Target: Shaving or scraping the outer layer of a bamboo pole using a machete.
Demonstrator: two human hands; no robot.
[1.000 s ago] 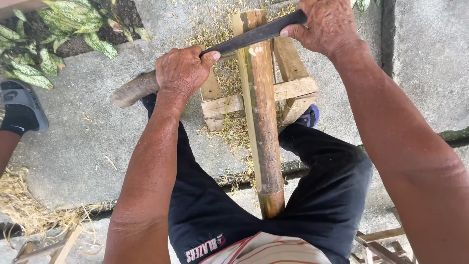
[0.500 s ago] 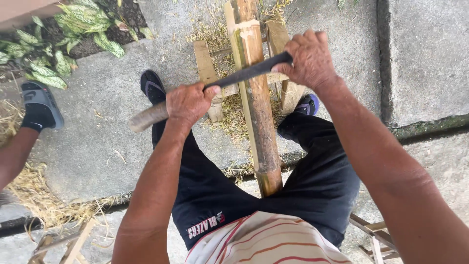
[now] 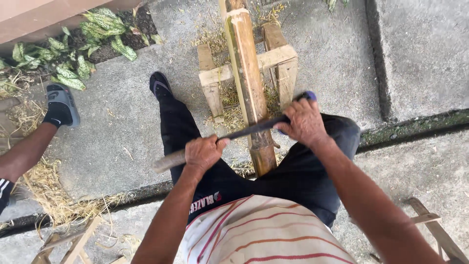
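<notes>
No packages, signs or screens (none anywhere)

One bamboo pole, one long blade across it, two hands on that, one wooden stand upper middle, one sandaled foot far left.

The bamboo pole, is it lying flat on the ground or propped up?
Propped up. The bamboo pole leans on the wooden stand, its near end between the person's legs.
</notes>
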